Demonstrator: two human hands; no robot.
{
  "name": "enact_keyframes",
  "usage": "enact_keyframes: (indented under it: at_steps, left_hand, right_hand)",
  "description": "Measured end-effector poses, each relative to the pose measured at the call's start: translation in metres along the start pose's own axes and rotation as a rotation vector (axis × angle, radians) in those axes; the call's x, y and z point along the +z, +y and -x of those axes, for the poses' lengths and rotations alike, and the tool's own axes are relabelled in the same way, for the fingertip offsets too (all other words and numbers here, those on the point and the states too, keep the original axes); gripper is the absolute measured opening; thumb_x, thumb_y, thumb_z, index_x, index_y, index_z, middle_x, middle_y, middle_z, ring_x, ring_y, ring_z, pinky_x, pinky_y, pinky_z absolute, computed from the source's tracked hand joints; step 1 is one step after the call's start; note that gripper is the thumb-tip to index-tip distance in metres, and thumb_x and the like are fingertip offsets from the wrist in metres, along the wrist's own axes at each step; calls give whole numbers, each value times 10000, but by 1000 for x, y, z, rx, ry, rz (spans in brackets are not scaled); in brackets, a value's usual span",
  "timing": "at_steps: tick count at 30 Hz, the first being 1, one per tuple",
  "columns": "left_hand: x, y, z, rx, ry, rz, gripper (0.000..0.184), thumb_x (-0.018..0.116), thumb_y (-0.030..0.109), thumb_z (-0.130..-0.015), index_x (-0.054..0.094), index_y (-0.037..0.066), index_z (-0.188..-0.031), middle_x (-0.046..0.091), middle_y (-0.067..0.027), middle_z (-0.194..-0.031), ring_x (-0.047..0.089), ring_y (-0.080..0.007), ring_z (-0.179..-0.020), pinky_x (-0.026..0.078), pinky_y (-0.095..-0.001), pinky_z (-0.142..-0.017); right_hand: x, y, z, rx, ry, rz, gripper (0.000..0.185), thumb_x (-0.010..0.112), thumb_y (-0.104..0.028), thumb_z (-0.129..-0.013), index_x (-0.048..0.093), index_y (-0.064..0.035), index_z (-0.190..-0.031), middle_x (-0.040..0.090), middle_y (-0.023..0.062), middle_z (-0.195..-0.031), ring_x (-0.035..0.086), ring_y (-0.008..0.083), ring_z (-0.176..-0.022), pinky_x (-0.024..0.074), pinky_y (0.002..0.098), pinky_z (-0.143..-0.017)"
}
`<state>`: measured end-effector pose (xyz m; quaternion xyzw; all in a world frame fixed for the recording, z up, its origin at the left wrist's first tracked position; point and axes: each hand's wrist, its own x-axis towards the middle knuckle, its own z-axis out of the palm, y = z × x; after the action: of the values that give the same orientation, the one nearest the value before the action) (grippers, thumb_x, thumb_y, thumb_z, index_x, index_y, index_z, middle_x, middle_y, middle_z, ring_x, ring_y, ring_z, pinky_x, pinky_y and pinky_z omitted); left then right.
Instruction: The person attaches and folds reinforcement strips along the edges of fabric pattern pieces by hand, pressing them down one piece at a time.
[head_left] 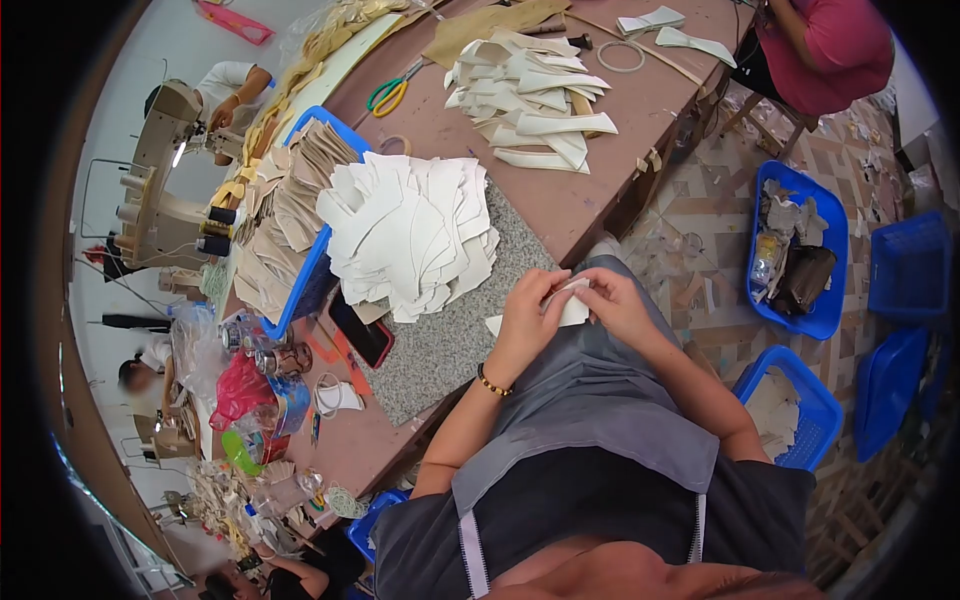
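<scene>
Above the lap of a grey apron point(590, 400), a small white piece point(573, 314) is pinched by the fingers of both the left hand point(528, 308) and the right hand point(622, 303). Beside the left hand lies a speckled grey slab point(415, 372) on the brown surface point(560, 200), bearing a heap of white pieces point(410, 235). Near that heap are a phone point(362, 335) and a blue basket point(316, 268) of tan pieces point(275, 245). Farther off rest cream strips point(535, 95), then scissors point(392, 93) with green and yellow handles.
</scene>
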<state>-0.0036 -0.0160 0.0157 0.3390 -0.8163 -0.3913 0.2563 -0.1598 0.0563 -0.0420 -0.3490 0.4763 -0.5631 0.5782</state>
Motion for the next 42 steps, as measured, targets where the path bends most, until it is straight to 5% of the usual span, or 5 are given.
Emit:
enact_keyframes:
  at_steps: [7,17,19,32,42]
  left_hand:
    - [12,-6,7,10,62,-53,146,667,4,-839,680,0,-984,614,-113,-841,601,-229,-727,473,-310,-644]
    - [11,-6,15,303,-56,-435,362,615,-59,-714,636,-11,-1072,560,-116,-912,556,-291,-846,497,-372,-693]
    - [10,-4,15,303,-99,-486,408,624,-74,-699,637,5,-1098,578,-111,-932,566,-292,-848,501,-368,-700]
    - [3,-8,21,275,-106,-411,421,613,-79,-697,625,0,-1110,551,-135,-919,550,-313,-847,488,-390,-716]
    - [-6,-16,24,292,-119,-379,425,625,-79,-706,623,7,-1123,545,-131,-889,549,-306,-808,484,-386,-677]
  right_hand:
    - [-1,15,-1,-1,92,-139,120,587,-140,-959,588,-21,-969,581,-11,-753,517,34,-604,401,191,-507]
    - [-7,12,-10,220,87,-153,206,562,-213,-977,565,-32,-880,540,6,-709,487,57,-598,395,220,-527]
    - [0,10,-15,153,119,173,256,547,-249,-984,550,-26,-859,517,13,-692,472,83,-622,398,252,-555]
    - [7,4,-16,69,125,437,330,540,-264,-984,490,13,-811,479,119,-669,456,180,-641,408,353,-602]
    - [2,29,-20,16,135,211,296,531,-257,-993,493,-14,-828,472,50,-708,443,108,-684,401,309,-600]
